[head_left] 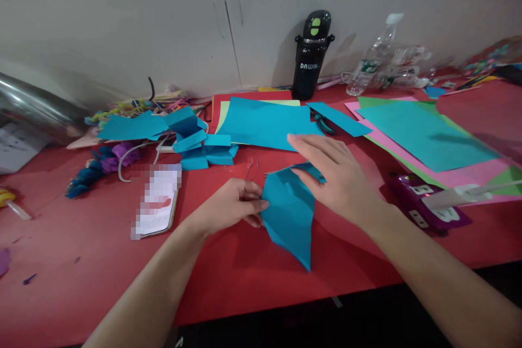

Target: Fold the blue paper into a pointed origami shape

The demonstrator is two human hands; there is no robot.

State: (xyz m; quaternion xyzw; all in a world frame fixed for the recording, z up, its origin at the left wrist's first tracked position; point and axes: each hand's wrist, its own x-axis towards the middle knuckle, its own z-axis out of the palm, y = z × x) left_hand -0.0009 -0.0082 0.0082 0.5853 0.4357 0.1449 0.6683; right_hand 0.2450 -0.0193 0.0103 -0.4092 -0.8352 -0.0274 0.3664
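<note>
A piece of blue paper (287, 209) is held up over the red table, its lower corner pointing down toward the front edge. My left hand (236, 204) pinches its left edge between thumb and fingers. Above the paper's upper right part is my right hand (330, 174), fingers apart and slightly bent, with the thumb by the paper's top edge. Whether the thumb touches the paper I cannot tell. Behind my left hand lie folded blue paper pieces (207, 149). Flat blue sheets (265, 122) are stacked beyond my right hand.
A phone (161, 201) lies on the red table (228, 288) at left. Behind stand a black bottle (310, 60) and a clear plastic bottle (373, 60). To the right are coloured sheets (428, 130) and a purple power strip (432, 206) with a plug. Dark-handled pliers (324, 124) lie near the sheets.
</note>
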